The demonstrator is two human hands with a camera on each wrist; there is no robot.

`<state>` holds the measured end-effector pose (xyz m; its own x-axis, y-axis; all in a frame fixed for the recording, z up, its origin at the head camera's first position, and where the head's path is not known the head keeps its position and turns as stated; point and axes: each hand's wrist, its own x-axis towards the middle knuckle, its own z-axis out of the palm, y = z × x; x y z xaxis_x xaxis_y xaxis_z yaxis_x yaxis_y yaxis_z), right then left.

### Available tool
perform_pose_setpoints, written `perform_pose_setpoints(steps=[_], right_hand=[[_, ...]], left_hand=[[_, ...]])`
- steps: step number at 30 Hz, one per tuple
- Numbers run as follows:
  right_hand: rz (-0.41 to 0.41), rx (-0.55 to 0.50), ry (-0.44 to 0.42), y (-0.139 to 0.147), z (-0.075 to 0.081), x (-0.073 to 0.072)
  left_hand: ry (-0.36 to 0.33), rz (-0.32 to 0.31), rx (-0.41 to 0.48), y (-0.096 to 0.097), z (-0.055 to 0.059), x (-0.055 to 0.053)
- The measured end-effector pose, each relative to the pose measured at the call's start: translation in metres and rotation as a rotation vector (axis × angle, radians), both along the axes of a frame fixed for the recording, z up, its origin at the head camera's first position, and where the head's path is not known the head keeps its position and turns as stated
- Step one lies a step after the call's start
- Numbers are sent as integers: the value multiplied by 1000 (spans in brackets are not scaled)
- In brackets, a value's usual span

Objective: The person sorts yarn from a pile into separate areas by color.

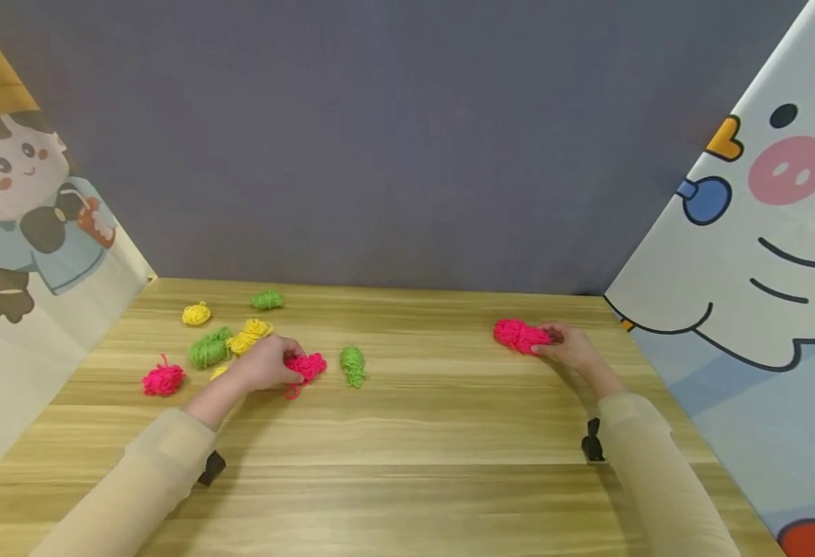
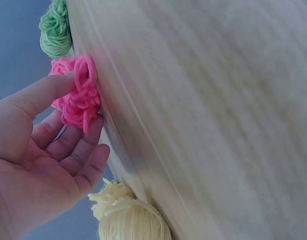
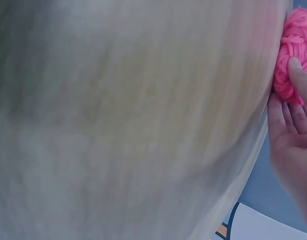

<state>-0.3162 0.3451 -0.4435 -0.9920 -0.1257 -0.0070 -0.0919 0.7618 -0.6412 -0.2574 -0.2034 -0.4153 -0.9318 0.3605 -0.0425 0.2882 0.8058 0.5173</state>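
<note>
My left hand (image 1: 268, 365) pinches a small pink yarn bundle (image 1: 312, 367) at the table's left side; a loose loop of it hangs toward me. In the left wrist view, the thumb lies on one side of this pink yarn (image 2: 76, 97) and the fingers on the other. Far to the right, my right hand (image 1: 570, 346) grips the near end of a larger pink yarn bundle (image 1: 517, 335), thumb on top. The right wrist view shows that larger bundle (image 3: 295, 47) at its edge, partly cut off. Just right of the left hand lies a green yarn bundle (image 1: 353, 365).
Around the left forearm lie a pink bundle (image 1: 163, 379), a large green bundle (image 1: 210, 348) and a yellow bundle (image 1: 250, 336). Another yellow one is mostly hidden by the arm. Farther back are a yellow bundle (image 1: 196, 313) and a green one (image 1: 268, 300). Panels enclose the wooden table (image 1: 407, 433).
</note>
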Motion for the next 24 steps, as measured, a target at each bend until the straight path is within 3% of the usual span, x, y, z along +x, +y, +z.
perform_pose_setpoints(steps=[6, 13, 24], right_hand=[[-12, 16, -35, 1, 3, -1], [-16, 46, 51, 1, 4, -3], [-28, 96, 97, 2, 5, -3]], left_hand=[[4, 7, -8, 1, 2, 2], [12, 46, 38, 1, 5, 4], [58, 81, 90, 2, 17, 8]])
